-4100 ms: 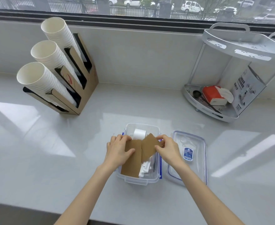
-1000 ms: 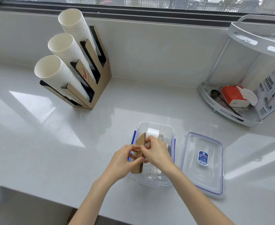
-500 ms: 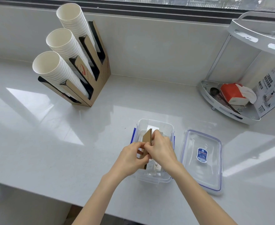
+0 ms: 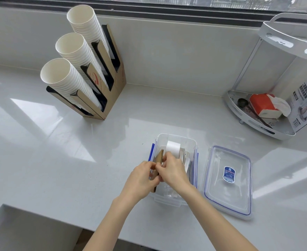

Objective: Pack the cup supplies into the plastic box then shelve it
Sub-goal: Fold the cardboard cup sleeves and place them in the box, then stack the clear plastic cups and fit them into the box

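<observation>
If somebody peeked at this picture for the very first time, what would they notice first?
Probably the three tall stacks of white paper cups leaning in a brown cardboard holder at the back left of the counter. Next, near the front, the left hand and right hand together push brown cardboard sleeves on edge into a clear plastic box. The box's lid lies just right of it.
</observation>
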